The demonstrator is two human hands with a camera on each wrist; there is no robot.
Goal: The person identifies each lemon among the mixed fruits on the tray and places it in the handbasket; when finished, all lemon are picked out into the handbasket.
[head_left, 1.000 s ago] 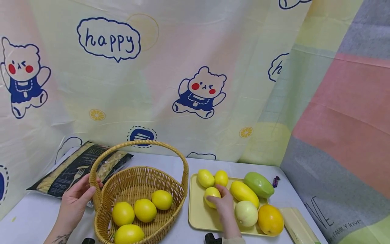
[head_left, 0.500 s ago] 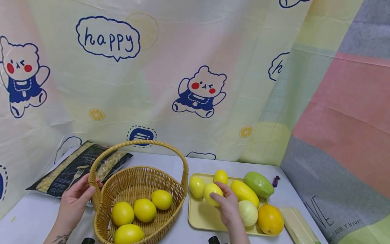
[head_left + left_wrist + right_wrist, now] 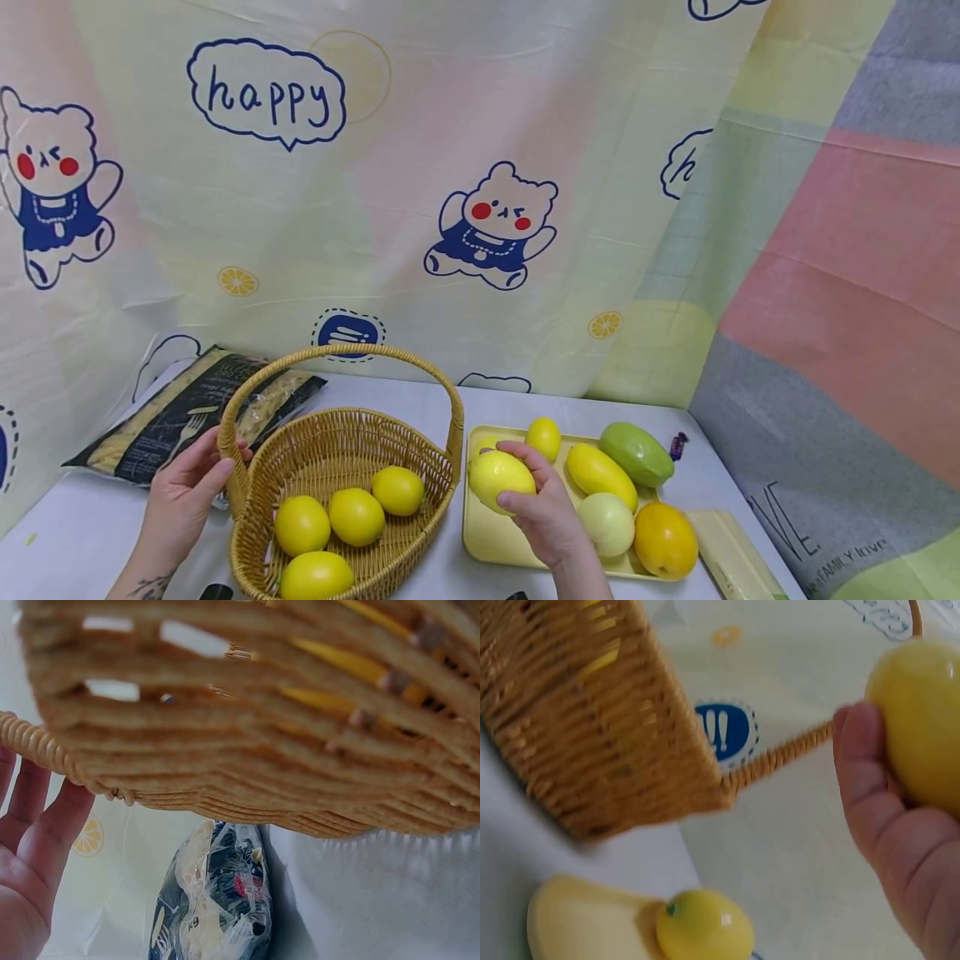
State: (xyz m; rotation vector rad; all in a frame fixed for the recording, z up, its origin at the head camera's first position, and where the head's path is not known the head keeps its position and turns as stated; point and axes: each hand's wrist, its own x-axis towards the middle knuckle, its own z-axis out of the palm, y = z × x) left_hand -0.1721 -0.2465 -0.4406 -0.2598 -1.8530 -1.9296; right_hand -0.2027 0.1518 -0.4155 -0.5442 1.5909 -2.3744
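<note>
My right hand [image 3: 537, 498] grips a yellow lemon [image 3: 497, 478] and holds it above the left edge of the yellow tray [image 3: 487, 546], close to the wicker basket [image 3: 337, 442]. In the right wrist view the held lemon [image 3: 922, 724] fills my fingers [image 3: 870, 787], with the basket's wall [image 3: 592, 727] just beyond. My left hand [image 3: 197, 487] holds the basket's left rim by the handle base; its fingers [image 3: 34, 832] lie against the rim [image 3: 45, 750]. Several lemons [image 3: 356, 515] lie in the basket.
On the tray lie a small lemon [image 3: 543, 437], a yellow mango [image 3: 600, 473], a green mango [image 3: 637, 454], a pale round fruit [image 3: 607, 523] and an orange [image 3: 666, 540]. A pasta bag [image 3: 187, 412] lies behind the basket. A curtain hangs close behind the table.
My right hand has lifted the lemon off the tray and carried it left toward the basket. The left hand and the basket have stayed put.
</note>
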